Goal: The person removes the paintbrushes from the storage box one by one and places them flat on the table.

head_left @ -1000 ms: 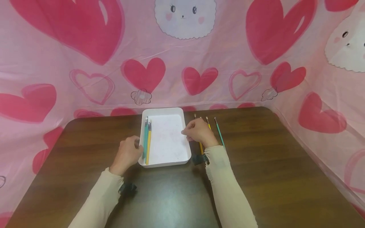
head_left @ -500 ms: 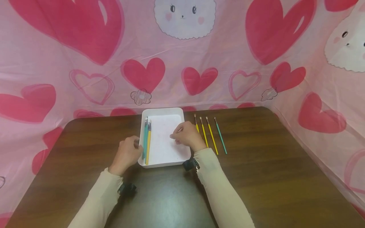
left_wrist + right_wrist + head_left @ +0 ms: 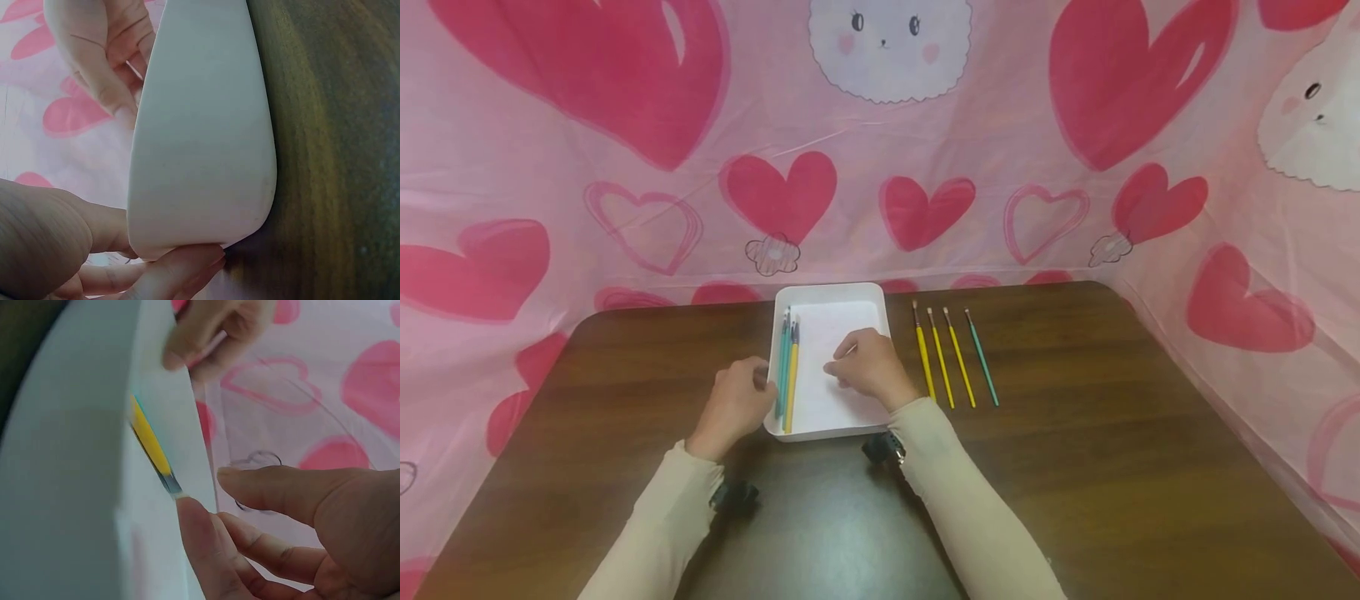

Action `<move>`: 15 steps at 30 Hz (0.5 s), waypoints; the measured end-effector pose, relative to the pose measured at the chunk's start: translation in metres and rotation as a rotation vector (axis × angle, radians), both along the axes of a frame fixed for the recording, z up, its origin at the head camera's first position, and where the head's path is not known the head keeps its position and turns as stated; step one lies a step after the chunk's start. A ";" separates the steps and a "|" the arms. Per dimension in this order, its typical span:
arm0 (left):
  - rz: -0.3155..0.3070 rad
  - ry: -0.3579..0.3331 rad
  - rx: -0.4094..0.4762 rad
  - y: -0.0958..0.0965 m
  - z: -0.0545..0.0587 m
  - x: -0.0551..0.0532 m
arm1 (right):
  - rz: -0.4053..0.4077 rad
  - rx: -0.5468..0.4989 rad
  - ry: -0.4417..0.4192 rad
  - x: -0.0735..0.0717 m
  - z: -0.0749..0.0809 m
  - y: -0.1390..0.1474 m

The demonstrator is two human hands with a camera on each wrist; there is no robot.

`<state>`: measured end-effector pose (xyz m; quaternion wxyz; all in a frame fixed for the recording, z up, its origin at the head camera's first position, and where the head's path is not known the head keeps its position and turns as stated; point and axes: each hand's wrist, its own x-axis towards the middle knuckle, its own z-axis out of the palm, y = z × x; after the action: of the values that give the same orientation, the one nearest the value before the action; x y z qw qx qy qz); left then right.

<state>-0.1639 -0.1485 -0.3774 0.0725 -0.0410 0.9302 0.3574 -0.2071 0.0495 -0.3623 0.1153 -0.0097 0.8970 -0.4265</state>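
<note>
A white tray sits on the table. My left hand grips its left wall, fingers against the outside and thumb at the rim; in the left wrist view the fingertips press on the wall. Inside the tray, along that same side, lie teal paintbrushes and a yellow paintbrush. Over the middle of the tray hovers my right hand, with loosely bent fingers and nothing between them. The right wrist view has its thumb and index finger apart, the yellow brush's tip showing beyond them.
To the right of the tray, three yellow paintbrushes and a teal paintbrush lie side by side on the brown table. A pink cloth printed with hearts hangs behind and at both sides.
My right hand has moved left from the tray's right edge to over its middle, uncovering the brushes on the table. The left hand and the tray have stayed in place.
</note>
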 end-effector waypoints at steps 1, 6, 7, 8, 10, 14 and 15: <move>-0.001 -0.002 0.002 0.000 0.000 0.000 | 0.007 -0.001 0.005 0.001 -0.001 -0.003; -0.006 -0.007 0.011 -0.001 -0.002 -0.002 | 0.046 0.032 0.023 0.006 -0.005 -0.017; -0.005 -0.008 0.012 -0.001 -0.002 -0.002 | 0.052 0.038 0.027 0.007 -0.006 -0.020; -0.005 -0.007 0.013 -0.001 -0.002 -0.001 | 0.059 0.042 0.032 0.007 -0.007 -0.022; -0.005 -0.006 0.014 -0.001 -0.002 -0.001 | 0.069 0.052 0.048 0.008 -0.008 -0.026; -0.006 0.001 0.013 -0.001 -0.002 -0.001 | 0.088 0.060 0.072 0.011 -0.011 -0.034; -0.005 0.004 0.011 -0.002 -0.002 0.000 | 0.093 0.064 0.077 0.011 -0.012 -0.036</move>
<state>-0.1644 -0.1502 -0.3792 0.0720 -0.0375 0.9284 0.3625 -0.1959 0.0136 -0.3739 0.1007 -0.0640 0.9126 -0.3911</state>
